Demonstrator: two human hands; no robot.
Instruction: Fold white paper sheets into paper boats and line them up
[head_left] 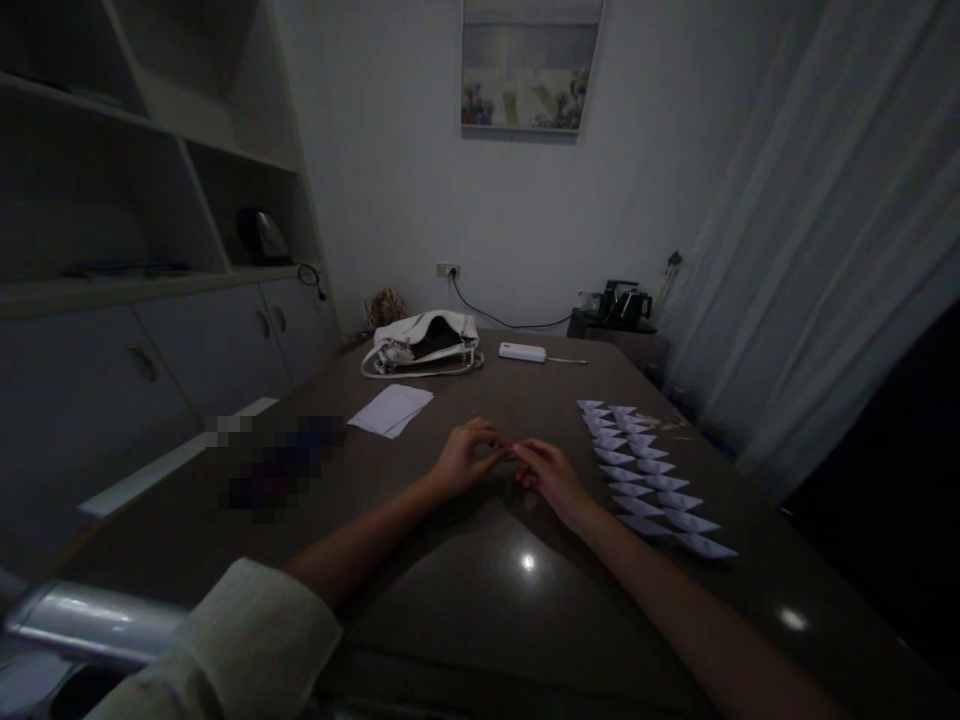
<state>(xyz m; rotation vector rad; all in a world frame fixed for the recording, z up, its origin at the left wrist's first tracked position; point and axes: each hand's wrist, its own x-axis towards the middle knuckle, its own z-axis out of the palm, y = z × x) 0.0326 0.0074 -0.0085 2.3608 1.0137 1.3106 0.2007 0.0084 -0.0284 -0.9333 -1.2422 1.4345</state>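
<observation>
A pale sleeve (255, 630) lay nearest the camera, ending well short of the left wrist; this probably served to clear the fingers. Beside it stood a metal bar (97, 625). Beyond both, the desk (465, 590) reflected the overhead light.

The left hand (469, 460) and the right hand (553, 482) met above the middle of the desk, directly ahead of the wearer. On each hand the thumb and forefinger converged, and the foremost fingertips of the two hands met or nearly met. Whether they pinched a thin item could not be told. The central position presumably gave both hands equal reach and a direct line of sight.

To the right of the right hand, paper boats (654, 467) stood in two columns running away from the wearer. The close, even spacing apparently saved surface and prevented the forearm from disturbing them. A blurred patch obscured items at left.

Farther on, loose sheets (391, 410) lay overlapped beyond the left hand, seemingly within its reach. At the far end, a white device (523, 352) with a short cable lay to the right of an open bag (401, 330), both likely placed there to leave the working area unobstructed.
</observation>
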